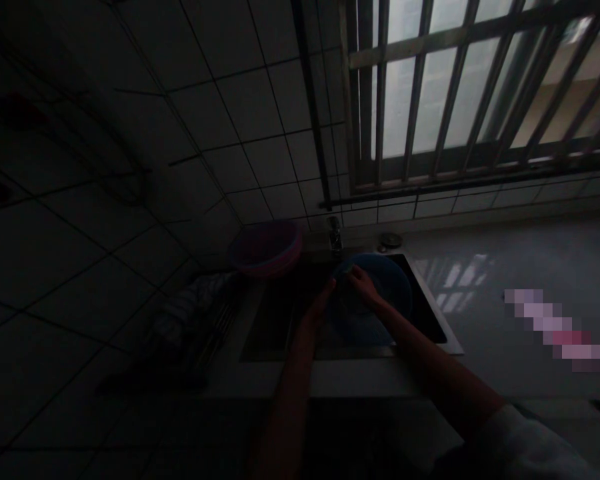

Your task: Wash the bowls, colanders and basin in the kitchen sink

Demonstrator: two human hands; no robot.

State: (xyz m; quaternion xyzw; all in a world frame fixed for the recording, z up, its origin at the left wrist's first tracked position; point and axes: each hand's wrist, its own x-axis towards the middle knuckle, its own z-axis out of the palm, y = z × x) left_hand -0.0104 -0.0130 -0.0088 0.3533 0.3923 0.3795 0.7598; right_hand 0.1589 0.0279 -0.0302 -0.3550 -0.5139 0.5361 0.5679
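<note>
A blue basin [403, 283] sits in the sink [275, 327], with what looks like water in it. Over the basin, my right hand [364, 285] is closed, its fingers pinched on a small pale greenish thing [349, 269] too dim to name. My left hand [321, 303] is at the basin's left side, thumb up. It appears closed round something dark that I cannot make out. Most of its fingers are lost in shadow. The two hands are close together but apart.
Behind the basin stands a tap [335, 235]. A pink basin [267, 250] is at the back left, near a striped cloth [180, 310]. A small round dish-like thing [391, 240] lies behind the sink. The white counter [460, 320] runs right, below a barred window [440, 93].
</note>
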